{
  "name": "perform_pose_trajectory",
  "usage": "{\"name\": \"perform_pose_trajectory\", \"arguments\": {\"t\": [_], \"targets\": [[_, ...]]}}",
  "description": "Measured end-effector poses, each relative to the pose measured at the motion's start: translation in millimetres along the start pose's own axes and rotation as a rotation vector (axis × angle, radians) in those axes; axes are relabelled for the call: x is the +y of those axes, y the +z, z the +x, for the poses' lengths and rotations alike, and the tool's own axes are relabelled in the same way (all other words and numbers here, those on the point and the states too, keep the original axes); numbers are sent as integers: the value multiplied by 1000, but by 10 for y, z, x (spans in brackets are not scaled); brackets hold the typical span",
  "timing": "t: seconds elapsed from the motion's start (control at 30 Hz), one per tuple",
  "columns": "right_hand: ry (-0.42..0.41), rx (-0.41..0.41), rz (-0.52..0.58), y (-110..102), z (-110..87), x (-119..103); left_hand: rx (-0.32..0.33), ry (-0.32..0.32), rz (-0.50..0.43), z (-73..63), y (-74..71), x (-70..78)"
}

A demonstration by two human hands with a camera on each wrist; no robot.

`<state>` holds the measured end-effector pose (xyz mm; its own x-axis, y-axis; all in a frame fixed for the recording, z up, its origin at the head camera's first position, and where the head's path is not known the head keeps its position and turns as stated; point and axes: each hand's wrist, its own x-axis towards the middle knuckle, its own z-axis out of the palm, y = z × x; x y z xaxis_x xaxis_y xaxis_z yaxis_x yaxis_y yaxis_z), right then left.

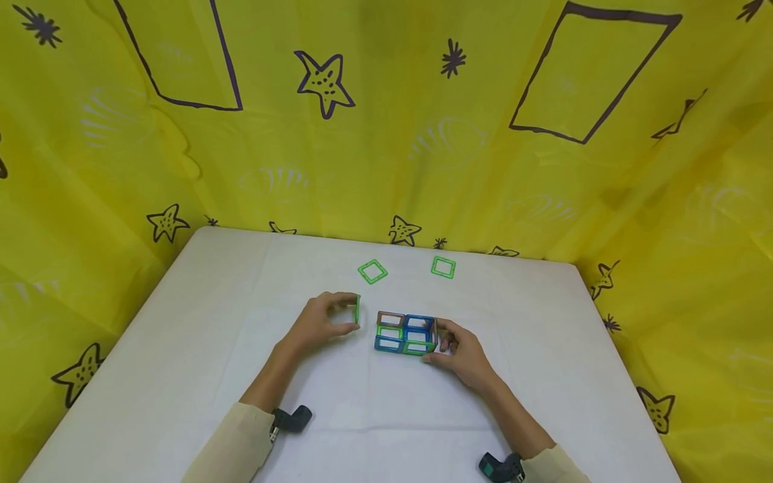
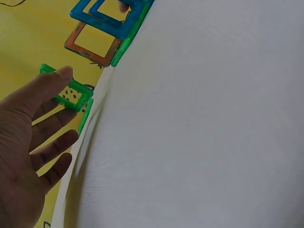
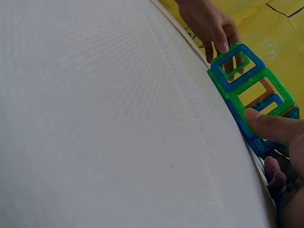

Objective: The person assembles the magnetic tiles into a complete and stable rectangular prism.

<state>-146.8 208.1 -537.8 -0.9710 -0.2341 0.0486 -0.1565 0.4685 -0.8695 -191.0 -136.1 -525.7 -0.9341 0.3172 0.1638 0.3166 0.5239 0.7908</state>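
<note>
A green square magnetic tile [image 1: 357, 310] stands on edge, pinched between the thumb and fingers of my left hand [image 1: 317, 320]. In the left wrist view the thumb lies on the face of this tile [image 2: 85, 99], and the other fingers spread below it. To its right on the table is an open box shape of joined magnetic tiles [image 1: 403, 337] in blue, green and brown. My right hand [image 1: 464, 352] grips its right end, the thumb [image 3: 254, 116] on a green front tile. A gap separates the left hand's tile from the box.
Two loose green square tiles lie farther back, one at the left [image 1: 364, 271] and one at the right [image 1: 444, 259]. A white cloth covers the table [image 1: 290, 268]. Yellow patterned curtains [image 1: 374, 147] rise behind and on both sides.
</note>
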Motion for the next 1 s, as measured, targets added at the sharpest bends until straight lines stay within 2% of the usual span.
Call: {"name": "perform_pose_trajectory", "arguments": {"t": [0.23, 1.0], "targets": [[-13, 1, 12, -13, 2, 10, -27, 70, 10, -20, 45, 15], [-3, 6, -4, 1, -2, 13, -101, 91, 17, -45, 153, 111]]}}
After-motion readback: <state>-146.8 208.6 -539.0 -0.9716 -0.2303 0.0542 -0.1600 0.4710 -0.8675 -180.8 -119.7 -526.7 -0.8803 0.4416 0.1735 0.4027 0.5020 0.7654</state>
